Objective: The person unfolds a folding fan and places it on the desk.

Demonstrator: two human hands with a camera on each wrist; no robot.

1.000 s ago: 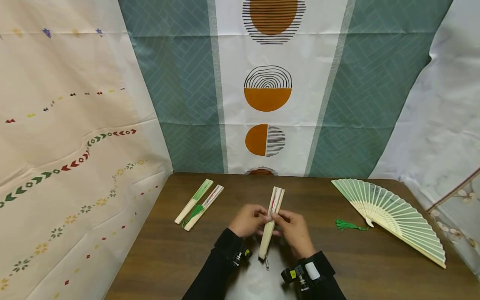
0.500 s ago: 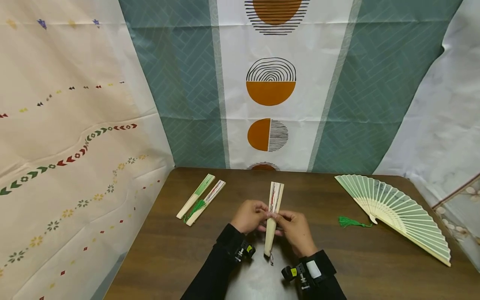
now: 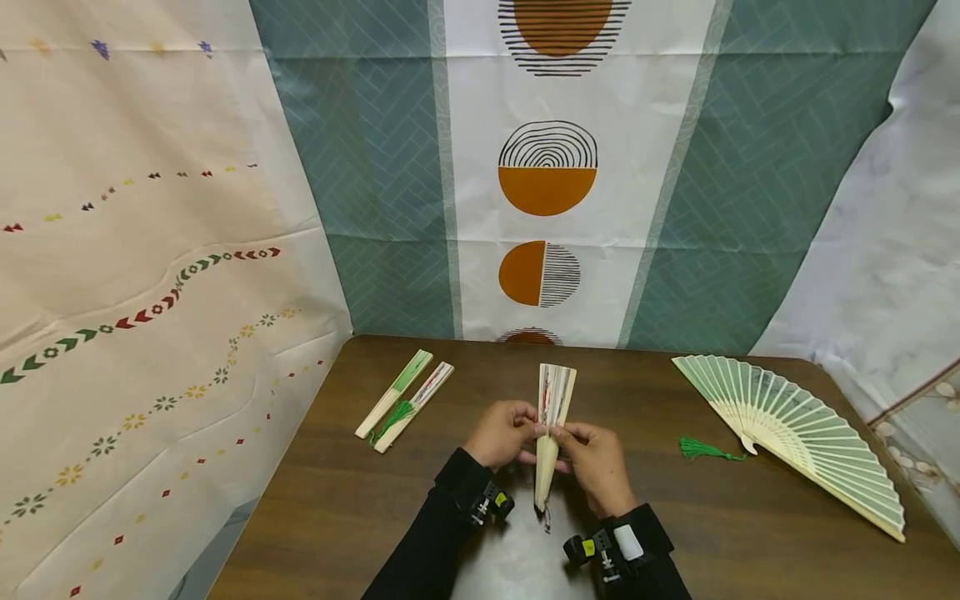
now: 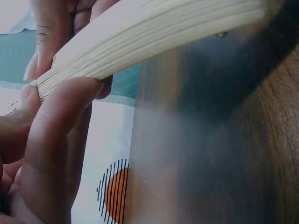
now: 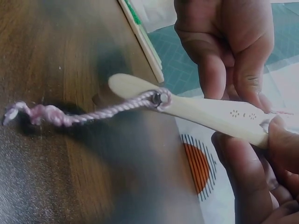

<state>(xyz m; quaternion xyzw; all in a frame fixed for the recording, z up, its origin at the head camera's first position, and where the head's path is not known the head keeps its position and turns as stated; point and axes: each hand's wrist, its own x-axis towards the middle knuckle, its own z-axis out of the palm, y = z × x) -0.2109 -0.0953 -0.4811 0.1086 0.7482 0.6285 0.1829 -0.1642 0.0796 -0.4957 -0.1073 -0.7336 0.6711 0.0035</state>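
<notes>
Two hands on a slightly spread fan

We see the left hand (image 3: 497,435) and the right hand (image 3: 600,471) each pinching a side of the folding fan (image 3: 547,462), held above the tabletop (image 3: 322,508), between the light-green closed fan (image 3: 393,394) and tasselled closed fan (image 3: 417,405) on the left and the open green fan (image 3: 806,446) on the right. Uneven pulling, we judge, could tear the pleated leaf (image 3: 555,392) or crack the thin ribs (image 4: 149,44); a slack pinch could drop it. The dangling cord (image 5: 107,111) might catch a finger. Compared with one second ago, we find the leaf spread wider at its top; the open green fan lies unchanged.
</notes>
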